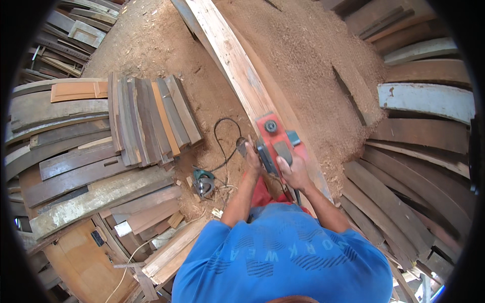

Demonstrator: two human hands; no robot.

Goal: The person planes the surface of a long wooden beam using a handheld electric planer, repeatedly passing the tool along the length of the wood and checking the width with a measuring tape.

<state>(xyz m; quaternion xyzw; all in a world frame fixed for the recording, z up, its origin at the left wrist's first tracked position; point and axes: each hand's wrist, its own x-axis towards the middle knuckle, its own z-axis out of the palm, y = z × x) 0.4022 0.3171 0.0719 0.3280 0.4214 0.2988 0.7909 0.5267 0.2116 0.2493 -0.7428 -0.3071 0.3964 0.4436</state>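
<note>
Red power planer [277, 138]: at the middle of the scene, on the near part of a long pale board [230, 55] that runs away toward the far side.
Right hand [296, 172]: fingers wrapped around the planer's rear handle.
Left hand [253, 160]: just left of the planer, beside a dark round piece [242, 147]; whether its fingers grasp anything, I cannot tell.
Circular saw [203, 183]: teal and grey, on the ground left of the person, near a looped black cable [215, 134].
Left planks [151, 121]: dark and brown boards in layered stacks, a smaller pile laid crosswise.
Right planks [424, 129]: more stacked boards, one whitish.
Ground [303, 50]: strewn with shavings and sawdust on the far side.
</note>
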